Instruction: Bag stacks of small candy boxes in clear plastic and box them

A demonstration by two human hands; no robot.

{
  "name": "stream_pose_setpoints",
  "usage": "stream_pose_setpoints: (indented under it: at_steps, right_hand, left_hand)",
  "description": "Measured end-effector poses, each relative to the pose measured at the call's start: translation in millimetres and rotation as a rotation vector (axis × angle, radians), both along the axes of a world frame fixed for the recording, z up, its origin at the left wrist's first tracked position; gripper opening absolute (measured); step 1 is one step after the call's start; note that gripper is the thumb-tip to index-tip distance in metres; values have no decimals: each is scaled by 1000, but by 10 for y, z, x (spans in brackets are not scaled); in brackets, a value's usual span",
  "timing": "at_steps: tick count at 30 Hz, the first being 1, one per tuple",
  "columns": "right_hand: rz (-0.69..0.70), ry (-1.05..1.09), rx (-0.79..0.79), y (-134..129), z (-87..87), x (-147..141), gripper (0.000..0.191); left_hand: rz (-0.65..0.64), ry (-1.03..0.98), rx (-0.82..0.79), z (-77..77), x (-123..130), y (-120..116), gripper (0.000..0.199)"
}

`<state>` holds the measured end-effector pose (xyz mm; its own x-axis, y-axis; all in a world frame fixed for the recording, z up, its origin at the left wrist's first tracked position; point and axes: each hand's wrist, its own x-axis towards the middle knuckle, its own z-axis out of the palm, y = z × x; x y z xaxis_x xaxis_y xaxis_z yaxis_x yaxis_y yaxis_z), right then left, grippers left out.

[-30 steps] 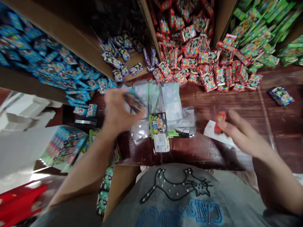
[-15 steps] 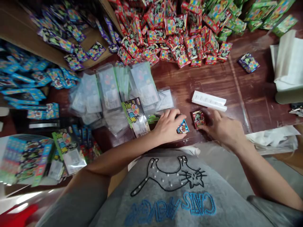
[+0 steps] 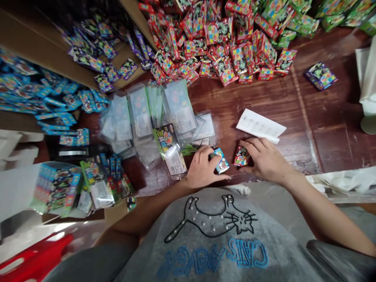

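Note:
My left hand (image 3: pixel 202 167) rests at the table's near edge, fingers and thumb curled around a small blue printed box (image 3: pixel 221 162). Just to the right, my right hand (image 3: pixel 266 160) grips a small red printed box (image 3: pixel 242 156) by its right side. A gap of bare table separates the two boxes. Beyond my right hand lies a folded white paper slip (image 3: pixel 260 125) with small printed figures. Left of my left hand is a black-and-green printed packet (image 3: pixel 170 149), lying partly over clear plastic sleeves (image 3: pixel 142 113).
Red boxes (image 3: pixel 217 31) are heaped at the back, with green boxes (image 3: pixel 302 25) to their right. A cardboard box (image 3: pixel 26 27) holds purple boxes (image 3: pixel 102 43); blue boxes (image 3: pixel 58 90) pile at the left. One purple box (image 3: pixel 320 75) lies alone on the right.
My right hand has moved left and closed over the red box, which sits slightly further left. The paper slip looks more unfolded. The blue box has tilted in my left hand. The view has shifted.

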<state>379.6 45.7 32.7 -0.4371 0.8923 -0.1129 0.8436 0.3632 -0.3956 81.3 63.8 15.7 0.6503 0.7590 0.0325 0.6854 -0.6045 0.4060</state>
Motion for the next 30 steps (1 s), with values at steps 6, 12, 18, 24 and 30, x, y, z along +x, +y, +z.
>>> stream_pose_setpoints:
  at_steps: [6, 12, 18, 24, 30]
  right_hand:
    - [38, 66, -28, -24, -44, 80, 88]
    - [6, 80, -26, -93, -49, 100, 91]
    - [42, 26, -59, -49, 38, -30, 92]
    - [29, 119, 136, 592, 450, 561, 78]
    - [-754, -239, 100, 1623, 288, 1814, 84]
  left_hand:
    - [-490, 289, 1, 402, -99, 257, 49]
    - [-213, 363, 99, 327, 272, 290, 51]
    - [-39, 426, 17, 349, 388, 280, 54]
    - [-279, 359, -54, 445, 248, 300, 93]
    - [-189, 15, -217, 329, 147, 261, 75]
